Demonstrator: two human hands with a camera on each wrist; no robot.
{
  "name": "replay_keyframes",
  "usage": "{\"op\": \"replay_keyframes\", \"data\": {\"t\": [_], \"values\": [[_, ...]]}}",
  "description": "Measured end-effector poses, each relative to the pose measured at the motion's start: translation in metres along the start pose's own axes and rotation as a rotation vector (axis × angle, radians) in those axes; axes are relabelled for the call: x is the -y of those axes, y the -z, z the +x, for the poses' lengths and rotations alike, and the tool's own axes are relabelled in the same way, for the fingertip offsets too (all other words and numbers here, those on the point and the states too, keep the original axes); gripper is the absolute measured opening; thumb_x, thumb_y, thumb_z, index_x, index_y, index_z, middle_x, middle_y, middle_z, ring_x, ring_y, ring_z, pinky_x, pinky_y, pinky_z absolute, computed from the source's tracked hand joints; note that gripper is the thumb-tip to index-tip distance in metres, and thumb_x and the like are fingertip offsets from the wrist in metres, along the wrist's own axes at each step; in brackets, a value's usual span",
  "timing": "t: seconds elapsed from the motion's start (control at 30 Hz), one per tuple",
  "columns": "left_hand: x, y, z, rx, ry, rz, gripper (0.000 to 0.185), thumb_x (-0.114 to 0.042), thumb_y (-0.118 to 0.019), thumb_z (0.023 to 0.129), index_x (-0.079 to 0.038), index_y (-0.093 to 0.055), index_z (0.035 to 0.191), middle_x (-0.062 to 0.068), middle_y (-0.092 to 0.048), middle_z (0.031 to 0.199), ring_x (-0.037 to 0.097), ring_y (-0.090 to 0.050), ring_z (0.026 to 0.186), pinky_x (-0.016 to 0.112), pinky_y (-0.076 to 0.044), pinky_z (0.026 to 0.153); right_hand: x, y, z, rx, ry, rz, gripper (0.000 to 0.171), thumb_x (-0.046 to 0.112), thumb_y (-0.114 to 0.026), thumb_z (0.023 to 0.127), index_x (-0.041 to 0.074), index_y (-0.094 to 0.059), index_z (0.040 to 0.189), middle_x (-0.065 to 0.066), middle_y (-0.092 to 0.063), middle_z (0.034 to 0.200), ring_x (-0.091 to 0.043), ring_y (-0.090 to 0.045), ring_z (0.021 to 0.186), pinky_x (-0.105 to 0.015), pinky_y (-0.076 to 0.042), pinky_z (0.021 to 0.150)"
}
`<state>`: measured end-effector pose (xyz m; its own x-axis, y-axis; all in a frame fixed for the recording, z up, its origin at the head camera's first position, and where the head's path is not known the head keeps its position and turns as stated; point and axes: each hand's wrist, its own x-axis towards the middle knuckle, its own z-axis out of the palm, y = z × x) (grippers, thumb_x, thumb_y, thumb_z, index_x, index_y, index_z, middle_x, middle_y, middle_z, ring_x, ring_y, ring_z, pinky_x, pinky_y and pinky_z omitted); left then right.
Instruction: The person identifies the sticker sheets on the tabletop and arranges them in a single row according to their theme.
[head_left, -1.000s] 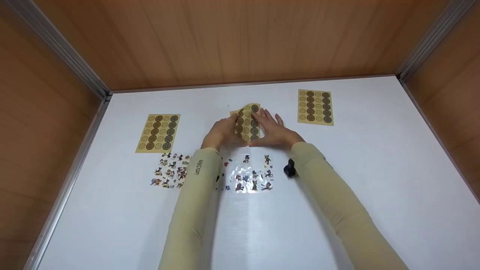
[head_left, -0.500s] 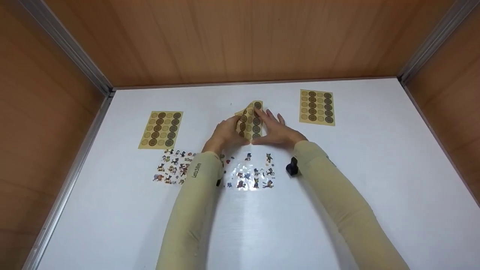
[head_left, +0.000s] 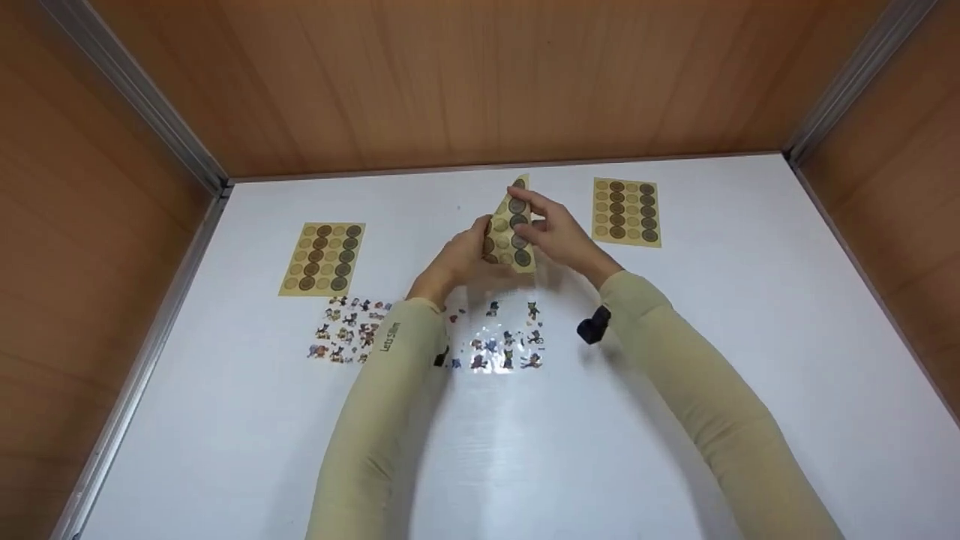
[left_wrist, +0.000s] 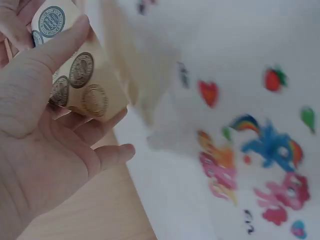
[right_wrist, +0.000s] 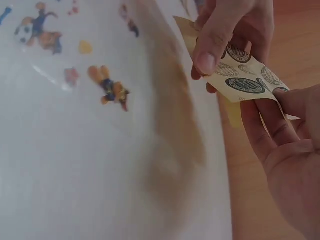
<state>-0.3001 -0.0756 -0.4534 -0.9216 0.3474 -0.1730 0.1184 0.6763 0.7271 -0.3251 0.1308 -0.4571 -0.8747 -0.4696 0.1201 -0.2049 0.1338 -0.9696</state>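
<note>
my left hand (head_left: 459,259) and my right hand (head_left: 556,234) both pinch the tan seal sheet (head_left: 510,225), thumbs and fingers curled onto its edges, holding it bent and lifted off the white table (head_left: 675,390) near the back middle. two more tan sheets lie flat on the table, one well to the left (head_left: 323,257) and one just to the right (head_left: 626,211) of my hands. two clear cartoon sticker sheets lie nearer me, one under my left forearm (head_left: 498,345) and one further left (head_left: 346,330); nothing lies between the held sheet and these.
</note>
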Motion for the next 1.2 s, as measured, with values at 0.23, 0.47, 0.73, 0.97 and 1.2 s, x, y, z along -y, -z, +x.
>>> {"op": "replay_keyframes", "data": {"t": [0.23, 0.47, 0.73, 0.97, 1.2], "values": [[-0.032, 0.012, -0.018, -0.006, -0.169, -0.302, 0.111, -0.036, -0.085, 0.084, -0.015, -0.01, 0.164, 0.005, -0.06, 0.13, 0.016, -0.064, 0.107, 0.032, -0.048, 0.101, 0.045, 0.03, -0.027, 0.004, 0.125, -0.013, 0.06, 0.007, -0.06, 0.102, 0.009, -0.038, 0.157, -0.012, -0.043, 0.154, -0.031, -0.067, 0.114, -0.032, -0.057, 0.092], [-0.055, -0.006, -0.049, -0.116, -0.262, -0.342, 0.095, -0.023, -0.082, 0.088, -0.025, -0.023, 0.162, 0.008, -0.055, 0.128, 0.018, -0.068, 0.094, 0.031, -0.06, 0.073, 0.054, 0.044, -0.08, -0.033, 0.196, -0.127, 0.058, 0.009, -0.063, 0.101, 0.01, -0.043, 0.155, -0.012, -0.052, 0.144, -0.026, -0.071, 0.093, -0.031, -0.061, 0.073], [-0.055, -0.03, -0.058, -0.077, -0.278, -0.419, 0.086, -0.01, -0.074, 0.094, -0.019, -0.023, 0.162, 0.008, -0.057, 0.121, 0.021, -0.07, 0.073, 0.032, -0.062, 0.067, 0.038, 0.059, -0.125, 0.047, 0.077, -0.104, 0.064, -0.002, -0.063, 0.098, 0.008, -0.038, 0.157, -0.015, -0.036, 0.159, -0.022, -0.072, 0.088, -0.024, -0.06, 0.071], [-0.059, -0.043, -0.059, -0.044, -0.263, -0.482, 0.081, -0.003, -0.071, 0.094, -0.015, -0.026, 0.161, 0.009, -0.059, 0.108, 0.022, -0.07, 0.072, 0.039, -0.063, 0.065, 0.025, 0.064, -0.141, 0.01, 0.055, -0.122, 0.068, 0.003, -0.065, 0.099, 0.014, -0.035, 0.159, -0.011, -0.031, 0.161, -0.024, -0.067, 0.098, -0.026, -0.058, 0.082], [-0.062, -0.06, -0.058, -0.004, -0.257, -0.465, 0.076, -0.002, -0.07, 0.094, -0.015, -0.031, 0.158, 0.009, -0.059, 0.103, 0.029, -0.069, 0.072, 0.038, -0.063, 0.062, 0.016, 0.066, -0.153, -0.09, -0.01, -0.159, 0.06, 0.016, -0.062, 0.103, 0.013, -0.038, 0.157, -0.017, -0.031, 0.155, -0.022, -0.069, 0.101, -0.03, -0.061, 0.07]]}}
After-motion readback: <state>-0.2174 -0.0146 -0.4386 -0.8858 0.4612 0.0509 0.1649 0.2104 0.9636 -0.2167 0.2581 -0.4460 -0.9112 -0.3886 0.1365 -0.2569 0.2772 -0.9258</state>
